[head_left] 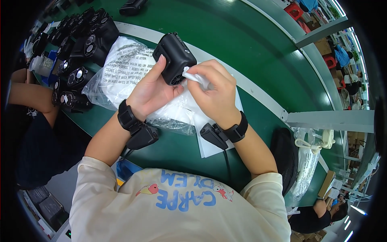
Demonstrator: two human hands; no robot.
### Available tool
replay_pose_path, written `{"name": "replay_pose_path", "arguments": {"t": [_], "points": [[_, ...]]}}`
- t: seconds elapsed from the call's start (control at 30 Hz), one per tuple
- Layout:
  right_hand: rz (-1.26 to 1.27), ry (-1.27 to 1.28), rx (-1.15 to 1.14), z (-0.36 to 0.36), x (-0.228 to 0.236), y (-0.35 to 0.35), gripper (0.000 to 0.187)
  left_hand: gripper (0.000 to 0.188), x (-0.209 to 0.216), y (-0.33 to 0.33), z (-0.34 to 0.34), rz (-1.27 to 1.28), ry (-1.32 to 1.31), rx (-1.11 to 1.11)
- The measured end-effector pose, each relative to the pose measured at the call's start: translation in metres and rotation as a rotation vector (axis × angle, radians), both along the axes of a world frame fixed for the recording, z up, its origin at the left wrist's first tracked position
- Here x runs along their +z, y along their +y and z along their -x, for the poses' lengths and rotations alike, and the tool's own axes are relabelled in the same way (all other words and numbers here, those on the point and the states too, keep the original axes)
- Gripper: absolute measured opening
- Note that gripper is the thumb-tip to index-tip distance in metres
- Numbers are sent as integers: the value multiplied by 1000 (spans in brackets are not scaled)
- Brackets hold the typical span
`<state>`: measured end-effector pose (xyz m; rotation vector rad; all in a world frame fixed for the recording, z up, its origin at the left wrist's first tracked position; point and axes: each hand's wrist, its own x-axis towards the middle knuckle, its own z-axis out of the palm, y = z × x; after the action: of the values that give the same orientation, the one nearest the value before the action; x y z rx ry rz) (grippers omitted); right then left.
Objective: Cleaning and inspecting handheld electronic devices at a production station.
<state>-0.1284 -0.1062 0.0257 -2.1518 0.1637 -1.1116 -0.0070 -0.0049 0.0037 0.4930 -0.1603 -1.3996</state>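
My left hand (155, 94) grips a black, rounded, boxy device (174, 52) with its thumb along the side and the other fingers lower down. The device is held tilted above the table, its round, ringed end turned toward me. Pinched in my right hand (217, 90) is a white cloth (199, 78), pressed to the device near that end. Beneath both hands lies a clear plastic bag (125, 70) with white material in it and printed text on it. White sheets (207, 146) stick out by my right wrist. Each wrist wears a black strap with a small black unit.
Several black devices with round lenses (90, 44) stand crowded at the left, beside a co-worker's arm (34, 97). Another black device (132, 6) lies at the far edge. On the right are a black rounded object (283, 155), a white cord (308, 144) and a metal beam (330, 121).
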Motion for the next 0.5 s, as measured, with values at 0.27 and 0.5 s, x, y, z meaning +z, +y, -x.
{"name": "replay_pose_path", "arguments": {"t": [0.27, 0.5], "points": [[-1, -23, -39, 1, 0, 0, 17, 35, -2, 0, 0, 3, -18, -20], [-19, 40, -53, 3, 14, -5, 15, 36, -5, -1, -3, 23, -44, -38]]}}
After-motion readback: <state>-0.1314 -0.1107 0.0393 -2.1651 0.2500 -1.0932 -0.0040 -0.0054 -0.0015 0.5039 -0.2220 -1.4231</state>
